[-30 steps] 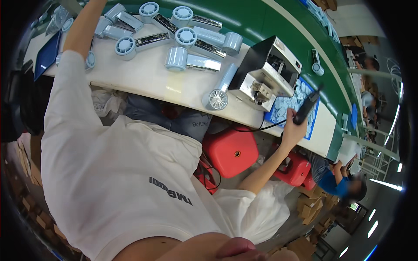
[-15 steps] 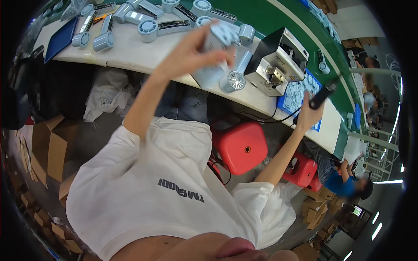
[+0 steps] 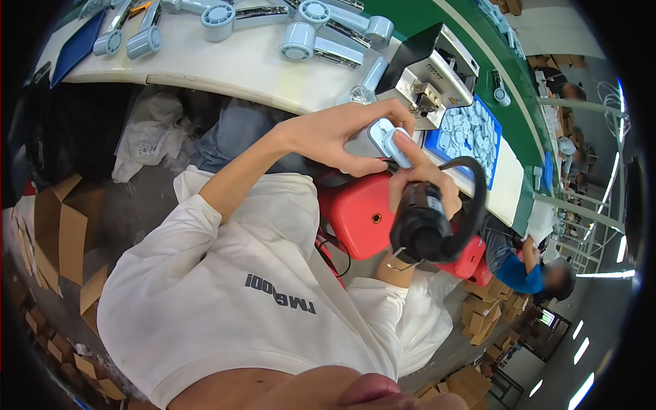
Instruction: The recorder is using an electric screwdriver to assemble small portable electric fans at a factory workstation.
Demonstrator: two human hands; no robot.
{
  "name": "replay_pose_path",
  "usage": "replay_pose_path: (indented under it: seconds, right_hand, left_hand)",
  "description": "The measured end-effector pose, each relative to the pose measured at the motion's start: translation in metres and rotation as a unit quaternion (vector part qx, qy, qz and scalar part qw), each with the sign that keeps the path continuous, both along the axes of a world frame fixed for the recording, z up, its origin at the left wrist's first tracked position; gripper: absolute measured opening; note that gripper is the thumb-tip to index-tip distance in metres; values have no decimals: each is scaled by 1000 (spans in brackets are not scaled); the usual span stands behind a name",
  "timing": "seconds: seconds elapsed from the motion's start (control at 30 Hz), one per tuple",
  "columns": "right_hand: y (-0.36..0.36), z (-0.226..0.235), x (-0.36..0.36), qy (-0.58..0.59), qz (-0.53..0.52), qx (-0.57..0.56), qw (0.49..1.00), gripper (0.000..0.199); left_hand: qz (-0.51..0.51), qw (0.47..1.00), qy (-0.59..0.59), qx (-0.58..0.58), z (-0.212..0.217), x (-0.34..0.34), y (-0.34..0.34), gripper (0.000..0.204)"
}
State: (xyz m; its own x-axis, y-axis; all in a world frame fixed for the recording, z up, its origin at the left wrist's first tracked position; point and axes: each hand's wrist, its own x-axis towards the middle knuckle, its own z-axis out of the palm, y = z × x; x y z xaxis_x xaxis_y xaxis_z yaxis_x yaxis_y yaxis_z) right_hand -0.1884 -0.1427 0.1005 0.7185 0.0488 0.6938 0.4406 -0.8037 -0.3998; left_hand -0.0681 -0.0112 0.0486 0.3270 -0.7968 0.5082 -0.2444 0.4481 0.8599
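My left hand [image 3: 342, 133] is closed around a light-blue plastic part [image 3: 377, 130] with a rounded end, held in front of the bench edge. In my right hand [image 3: 430, 179] is a black electric screwdriver [image 3: 418, 222] with a thick curved cable. Its rear end points toward me, and its tip is hidden. The right fingers also press a small oval light-blue cover [image 3: 396, 148] against the part in my left hand. Beyond my hands, a handheld fan [image 3: 301, 41] with a round slotted head lies on the bench, among several similar ones with uncovered handles.
A black-and-silver machine [image 3: 427, 82] stands on the white bench [image 3: 225, 72]. Beside it, a blue tray [image 3: 493, 160] holds many light-blue covers. A dark-blue tray [image 3: 78, 51] lies far left. Red stools [image 3: 359, 212] stand below the bench. Another person [image 3: 523, 270] works at the right.
My left hand has come back from over the fans toward me. My right hand has swung left and nearer with the screwdriver, and the two hands now meet at the light-blue part.
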Motion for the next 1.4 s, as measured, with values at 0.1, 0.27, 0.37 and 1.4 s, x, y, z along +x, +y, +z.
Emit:
replay_pose_path:
  seconds: [0.1, 0.27, 0.37, 1.4]
  right_hand:
    - [1, -13, -2, -40, 11, 3, 999, 13]
    - [2, -28, -5, -16, 20, 19, 1000, 17]
    - [2, -18, -8, 69, -98, -27, 992, 17]
    - [-90, -9, 124, -129, -120, 389, 904, 79]
  left_hand:
    - [4, 1000, -27, 10, 3, -3, 1, 50]
    - [16, 999, -40, -4, -9, -2, -7, 41]
    - [30, 999, -4, 39, -14, 2, -12, 37]
    - [124, 976, 85, -159, -64, 85, -17, 27]
